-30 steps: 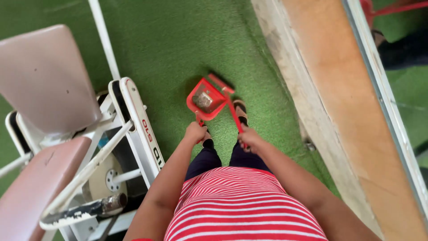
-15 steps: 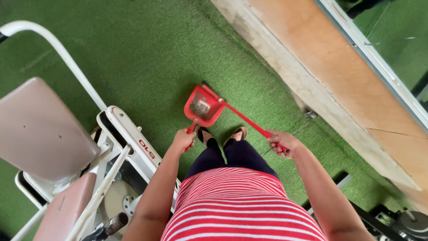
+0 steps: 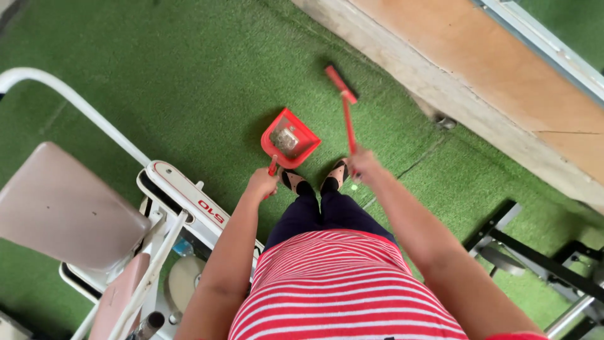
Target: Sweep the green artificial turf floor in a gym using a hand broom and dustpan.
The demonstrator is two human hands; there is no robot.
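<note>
Clenched grips on both red handles: left hand (image 3: 261, 184) tilts the dustpan (image 3: 289, 138) upward, keeping its debris inside; right hand (image 3: 363, 165) angles the long-handled brush (image 3: 343, 94) toward the green turf (image 3: 189, 75) ahead.

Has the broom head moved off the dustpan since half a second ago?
Yes. The broom head has swung away from the dustpan, toward the wooden ledge.

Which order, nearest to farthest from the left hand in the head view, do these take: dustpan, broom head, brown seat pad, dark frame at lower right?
From the left hand:
1. Dustpan: just ahead, its handle in that hand.
2. Broom head: farther ahead, to the right.
3. Brown seat pad: off to the left.
4. Dark frame: far right, beyond the right arm.
</note>
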